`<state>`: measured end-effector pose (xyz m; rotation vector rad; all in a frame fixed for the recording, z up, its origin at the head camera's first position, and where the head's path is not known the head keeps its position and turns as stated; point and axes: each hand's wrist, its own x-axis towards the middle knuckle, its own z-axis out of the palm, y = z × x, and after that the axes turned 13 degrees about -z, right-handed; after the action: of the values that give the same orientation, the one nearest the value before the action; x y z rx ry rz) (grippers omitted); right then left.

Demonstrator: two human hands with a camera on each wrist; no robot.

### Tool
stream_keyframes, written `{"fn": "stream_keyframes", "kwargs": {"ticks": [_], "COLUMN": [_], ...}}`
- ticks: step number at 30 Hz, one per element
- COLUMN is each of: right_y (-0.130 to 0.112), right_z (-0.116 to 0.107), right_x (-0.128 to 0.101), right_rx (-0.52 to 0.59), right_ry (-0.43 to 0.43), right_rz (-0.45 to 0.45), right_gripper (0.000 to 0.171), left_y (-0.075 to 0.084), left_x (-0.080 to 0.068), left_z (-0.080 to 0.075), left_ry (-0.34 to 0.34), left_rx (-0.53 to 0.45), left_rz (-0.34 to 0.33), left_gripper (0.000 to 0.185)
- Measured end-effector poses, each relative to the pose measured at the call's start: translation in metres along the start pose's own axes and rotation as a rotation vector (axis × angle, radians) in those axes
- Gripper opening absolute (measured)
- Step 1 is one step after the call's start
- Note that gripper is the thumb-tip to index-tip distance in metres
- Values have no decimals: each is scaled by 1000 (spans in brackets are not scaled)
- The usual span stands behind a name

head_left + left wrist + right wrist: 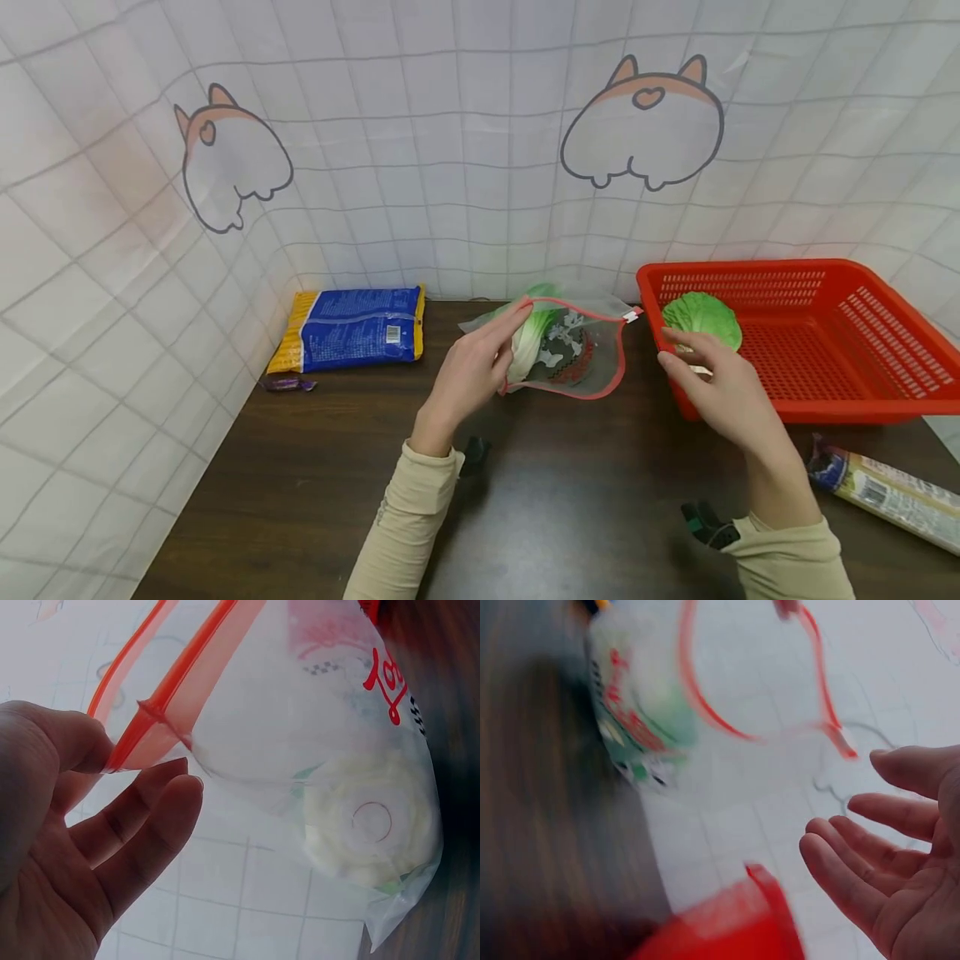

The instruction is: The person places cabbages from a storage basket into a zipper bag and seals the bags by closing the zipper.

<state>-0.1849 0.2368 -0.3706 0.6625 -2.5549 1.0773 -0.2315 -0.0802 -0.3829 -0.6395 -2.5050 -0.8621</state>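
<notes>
My left hand (470,367) pinches the red-edged mouth of a clear zip bag (606,379) at its left corner, thumb against a finger. Inside the bag lies a bok choy (529,346), white-stemmed with green leaves; its round pale base (373,821) shows through the plastic in the left wrist view. The bag's mouth gapes, with a white slider (632,315) at its right corner. My right hand (712,387) holds nothing, its fingers loosely bent, between the bag and a red basket (862,408). A green cabbage (703,317) sits in the basket's left end.
A blue and yellow packet (360,329) lies at the back left, a small purple wrapper (288,384) before it. Right of my right forearm, a long printed pack (892,492) rests on the dark table (570,508). A white gridded cloth (450,150) hangs behind.
</notes>
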Motion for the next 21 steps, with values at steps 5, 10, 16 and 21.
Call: {"fn": "stream_keyframes", "kwargs": {"ticks": [5,10,16,21], "right_y": [7,15,31,52], "right_z": [-33,-63,-92,-109], "right_x": [12,28,52,73], "right_rx": [-47,-86,-82,-25], "right_ry": [-44,-123,-231,-312], "right_rz": [67,137,210,281], "right_gripper": [56,64,72,79], "left_y": [0,-1,0,0], "left_x": [0,2,2,2], "left_z": [-1,0,3,4], "left_ry": [4,2,0,0], "left_rx": [-4,-8,-23,-36], "left_rz": [1,1,-7,-8], "left_gripper": [51,52,53,53]}}
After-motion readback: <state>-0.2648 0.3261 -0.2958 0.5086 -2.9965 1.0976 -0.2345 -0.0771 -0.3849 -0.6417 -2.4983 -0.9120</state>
